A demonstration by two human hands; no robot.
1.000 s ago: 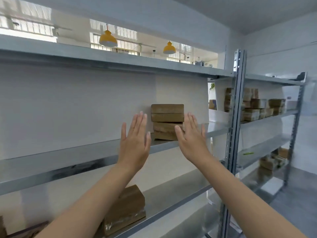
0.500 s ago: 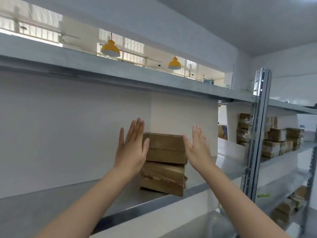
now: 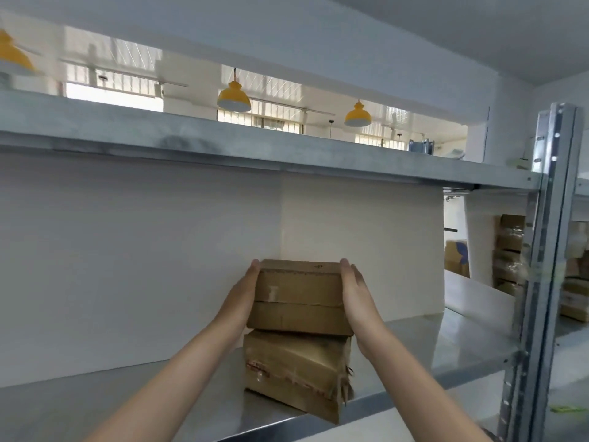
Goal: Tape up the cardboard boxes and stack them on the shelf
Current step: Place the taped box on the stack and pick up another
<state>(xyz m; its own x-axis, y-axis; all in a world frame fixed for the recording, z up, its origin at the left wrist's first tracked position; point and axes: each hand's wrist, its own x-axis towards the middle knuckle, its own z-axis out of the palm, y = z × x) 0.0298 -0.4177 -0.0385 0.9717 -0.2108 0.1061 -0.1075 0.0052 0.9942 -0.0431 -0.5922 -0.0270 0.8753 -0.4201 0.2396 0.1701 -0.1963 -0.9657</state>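
Observation:
Two brown cardboard boxes are stacked on the grey metal shelf. The top box lies flat on the lower box, which is skewed, with a torn corner sticking out over the shelf's front edge. My left hand presses flat against the top box's left side. My right hand presses against its right side. The fingertips of both hands reach the box's back corners.
Another metal shelf board runs overhead. A steel upright post stands at the right. Beyond it, more taped boxes sit on a neighbouring rack. A white wall backs the shelf.
Both hands were raised open in front of the stack; they have moved in and closed against the top box's two sides. The view has come closer to the shelf.

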